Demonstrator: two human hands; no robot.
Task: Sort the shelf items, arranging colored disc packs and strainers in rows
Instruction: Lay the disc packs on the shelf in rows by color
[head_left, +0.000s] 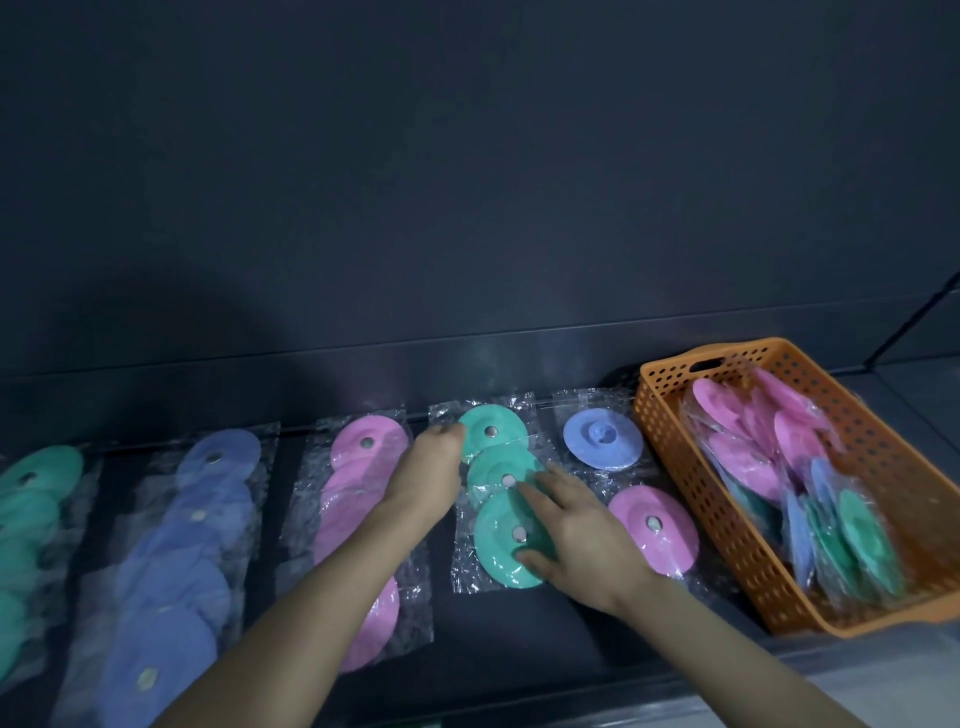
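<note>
While both hands meet over the middle of the shelf (519, 623), setting: dark shelf against a dark back wall (467, 208); wrapped disc packs lie in rows running from back edge to front edge.
Left hand (426, 467): seen from the back; fingers curled at the left edge of the rear green pack (491, 431), touching its wrapper; whether they pinch it cannot be told.
Right hand (576, 525): fingers straight and spread, holding nothing; laid flat across the near green pack (498, 551); fingertips reach the middle green pack (493, 473).
Green packs: three, overlapping in one row; each has a pale centre stud.
Pink row (363, 447): just left of the hands; partly hidden under the left forearm.
Blue row (208, 493): left of the pink row; blurred.
Far-left green row (31, 478): at the shelf's left end; cut by the frame.
Single blue pack (602, 439): right of the green packs, toward the back edge.
Single pink pack (654, 525): in front of the blue one, beside the right hand.
Orange basket (660, 415): at the shelf's right end; perforated walls; holds mixed packs (810, 493) of pink, blue and green, blurred.
</note>
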